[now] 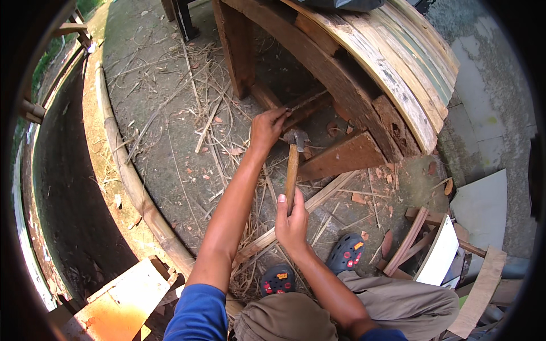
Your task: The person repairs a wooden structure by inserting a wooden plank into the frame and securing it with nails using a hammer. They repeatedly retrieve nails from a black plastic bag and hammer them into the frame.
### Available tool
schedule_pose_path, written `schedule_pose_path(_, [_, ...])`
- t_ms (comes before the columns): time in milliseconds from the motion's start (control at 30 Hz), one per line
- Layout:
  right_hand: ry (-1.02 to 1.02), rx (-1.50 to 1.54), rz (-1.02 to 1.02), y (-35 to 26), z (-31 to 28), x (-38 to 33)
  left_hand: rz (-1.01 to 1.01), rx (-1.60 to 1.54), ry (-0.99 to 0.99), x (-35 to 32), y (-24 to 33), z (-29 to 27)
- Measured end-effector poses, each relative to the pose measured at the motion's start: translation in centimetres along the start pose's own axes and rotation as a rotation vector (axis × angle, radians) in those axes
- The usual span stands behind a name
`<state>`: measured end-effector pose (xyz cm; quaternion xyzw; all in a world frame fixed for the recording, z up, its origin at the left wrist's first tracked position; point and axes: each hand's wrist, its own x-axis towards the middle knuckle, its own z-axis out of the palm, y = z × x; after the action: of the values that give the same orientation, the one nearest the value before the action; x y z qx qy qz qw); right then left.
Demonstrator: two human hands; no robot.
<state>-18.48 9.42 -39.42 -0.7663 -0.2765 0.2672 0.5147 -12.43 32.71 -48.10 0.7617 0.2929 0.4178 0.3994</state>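
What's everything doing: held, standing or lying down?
Hammer, held upright in view by its handle
Right hand, closed around the hammer
Slatted bench, standing
Left hand, near the bench's lower bars; grip unclear
Clogs, worn
Bamboo pole, lying on the ground
Pale wood strips, scattered loose

The grey floor carries many dry thin strips and small brown chips, while along its left edge there lies a bamboo pole, and nearer to its right edge there stands a wooden bench with planks on top.
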Motion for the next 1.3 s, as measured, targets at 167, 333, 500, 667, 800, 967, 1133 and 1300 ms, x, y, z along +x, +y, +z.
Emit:
schedule_pose_path(167, [0.104, -0.052, -0.200, -1.9, 1.2, 5.1, 0.035, 0.082, -0.075, -0.2, 0.0, 0.0])
schedule_pose_path(333, [0.068, -0.077, -0.131, -2.8, 1.2, 8.4, 0.148, 0.083, -0.060, -0.8, -0.4, 0.2])
schedule_pose_path(500, [0.109, -0.056, -0.159, -2.4, 1.1, 8.7, 0.115, 0.049, 0.020, -1.4, -0.5, 1.3])
schedule_pose_path(667, [0.045, -0.067, -0.087, -2.2, 1.2, 8.5, 0.098, 0.017, 0.072, -1.5, -0.9, 1.7])
schedule_pose_path(800, [0.118, -0.051, -0.236, -1.9, 1.6, 8.2, 0.001, -0.061, 0.043, -1.8, -0.3, 1.8])
schedule_pose_path(967, [0.100, -0.066, -0.149, -0.7, 1.8, 8.6, 0.055, -0.058, 0.090, -1.5, -0.1, 2.1])
schedule_pose_path(1133, [0.122, -0.040, -0.250, -1.5, 1.6, 8.1, 0.055, -0.034, 0.088, -1.5, -0.6, 2.2])
schedule_pose_path(1300, [0.050, -0.086, -0.088, -1.4, 1.2, 8.8, 0.084, 0.012, 0.115, -1.5, -0.5, 2.3])
